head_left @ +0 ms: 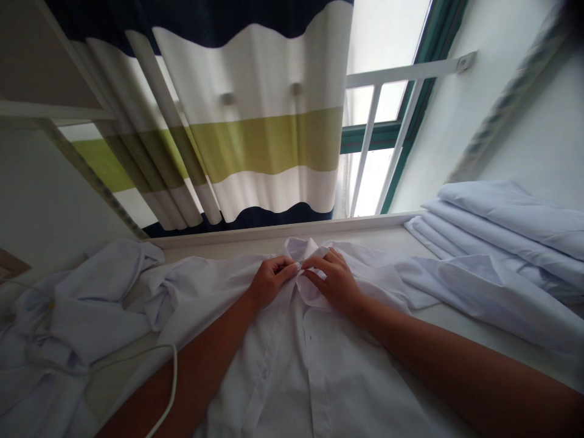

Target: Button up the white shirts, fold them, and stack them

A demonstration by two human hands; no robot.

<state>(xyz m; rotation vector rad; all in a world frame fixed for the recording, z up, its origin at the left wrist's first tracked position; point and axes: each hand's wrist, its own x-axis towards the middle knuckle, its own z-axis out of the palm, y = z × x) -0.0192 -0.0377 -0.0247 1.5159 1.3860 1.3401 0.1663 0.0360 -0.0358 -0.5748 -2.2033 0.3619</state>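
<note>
A white button-up shirt [283, 353] lies spread out before me, its collar toward the window and its sleeves out to both sides. My left hand [272, 278] pinches the front edge just below the collar. Close beside it, my right hand [332, 277] grips the other front edge, thumb and forefinger nearly meeting the left fingertips. Whether a button sits between the fingers is too small to make out. Lower down, the two front plackets lie apart, with a buttonhole visible on the right one.
Folded white shirts [511, 225] are stacked at the right. Crumpled white garments [100, 304] lie at the left, with a pale cable [174, 377] looping near my left forearm. Behind the surface's raised back edge hang a striped curtain [269, 146] and a white railing [401, 74].
</note>
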